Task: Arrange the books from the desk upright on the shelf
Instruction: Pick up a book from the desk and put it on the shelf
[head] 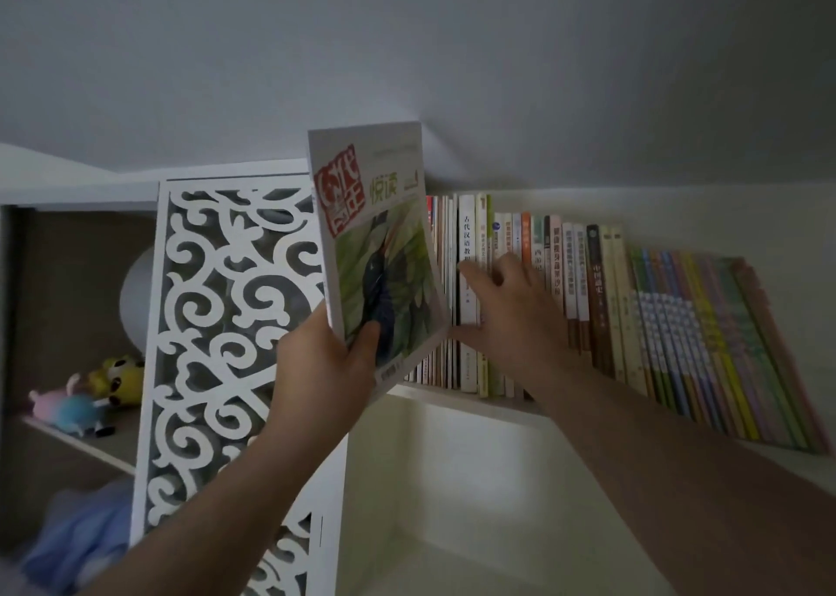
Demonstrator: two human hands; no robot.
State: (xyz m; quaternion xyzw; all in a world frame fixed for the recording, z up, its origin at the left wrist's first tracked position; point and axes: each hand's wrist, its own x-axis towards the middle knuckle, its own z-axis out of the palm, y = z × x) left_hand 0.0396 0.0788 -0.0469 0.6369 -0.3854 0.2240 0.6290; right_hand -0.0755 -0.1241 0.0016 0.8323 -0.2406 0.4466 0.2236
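My left hand grips the lower corner of a thin book with a white cover, a red seal and a green bird picture. I hold it upright at the left end of the shelf's row. My right hand presses against the spines of the standing books, fingers spread, thumb low near the gap beside the held book. The row fills the white shelf from the middle to the right, and the far right books lean.
A white carved scroll panel stands left of the book row. Behind it, a brown side shelf holds small plush toys and a pale round object. Blue cloth lies below. An open compartment sits under the book shelf.
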